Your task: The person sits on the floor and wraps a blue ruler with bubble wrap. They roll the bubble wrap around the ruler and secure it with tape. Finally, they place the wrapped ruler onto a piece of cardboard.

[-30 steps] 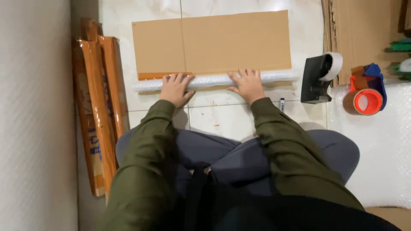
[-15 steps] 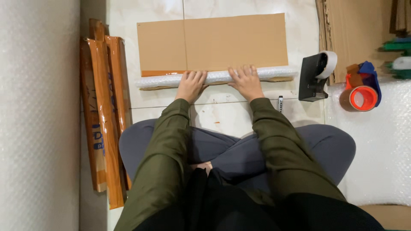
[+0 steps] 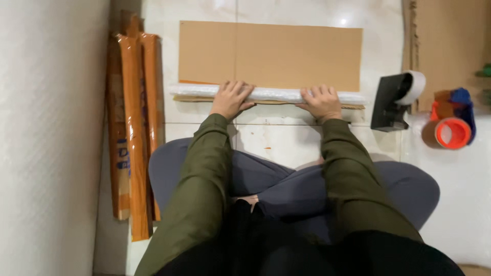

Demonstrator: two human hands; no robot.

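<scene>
Beyond both hands, away from the body, a flat brown cardboard sheet (image 3: 271,53) lies on the pale tiled floor (image 3: 286,138), its long side running left to right. Far out to the left of the left hand spreads a wide expanse of white bubble wrap (image 3: 51,138), and between it and that hand lie several long orange-wrapped packages (image 3: 134,133), their length running towards and away from the person, at right angles to the sheet.

Along the near edge of the cardboard sits the long white bubble-wrapped roll (image 3: 268,94), directly under both hands. Its long axis runs left to right, parallel to the sheet's near edge and square across the person's forearms. It reaches past the left hand on one side and past the right hand on the other, so the hands sit inside its two ends, well apart from each other.

The left hand (image 3: 231,98) lies palm down on the roll, fingers curled over its top towards the cardboard, pressing rather than closed around it. The right hand (image 3: 321,101) does the same, fingers spread and draped over the roll. Neither is nearer: both rest on it, level with each other.

Just right of the right hand stands a black tape dispenser (image 3: 393,101) with a white roll; further right lies an orange tape roll (image 3: 452,133).
</scene>
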